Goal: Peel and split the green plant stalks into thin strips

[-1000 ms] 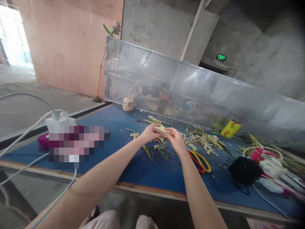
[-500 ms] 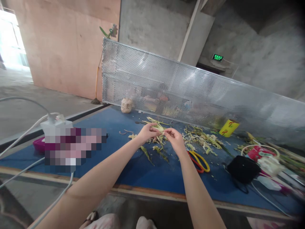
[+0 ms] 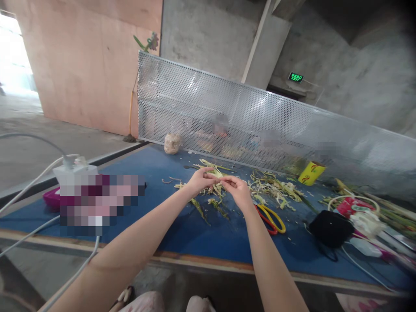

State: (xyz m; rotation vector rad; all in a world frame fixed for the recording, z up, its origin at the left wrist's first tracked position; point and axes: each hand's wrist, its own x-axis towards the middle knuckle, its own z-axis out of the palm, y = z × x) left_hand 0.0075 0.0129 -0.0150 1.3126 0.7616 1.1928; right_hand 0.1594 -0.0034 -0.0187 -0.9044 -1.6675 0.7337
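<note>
My left hand (image 3: 202, 181) and my right hand (image 3: 236, 187) meet over the middle of the blue table, fingertips pinched close together. Between them is a thin, pale green plant strip (image 3: 215, 172), partly hidden by the fingers; its exact kind is unclear. Under and around my hands lie loose plant strips, with two green, knobbly stalk pieces (image 3: 199, 209) in front of them. Right of my right hand spreads a pile of pale shredded plant scraps (image 3: 276, 187). Close to my right wrist rest scissors with red and yellow handles (image 3: 274, 220), their blades mostly hidden.
A perforated metal screen (image 3: 195, 95) runs along the table's back. Before it stand a beige, wrapped roll (image 3: 172, 143) and a yellow cylinder (image 3: 311, 173). A black box-like object (image 3: 330, 229) and a cluttered basket sit right. At left are a white plug block (image 3: 75, 173) and cables.
My right fingertips have shifted slightly left and closer to my left fingers. Elsewhere only a small camera shift shows.
</note>
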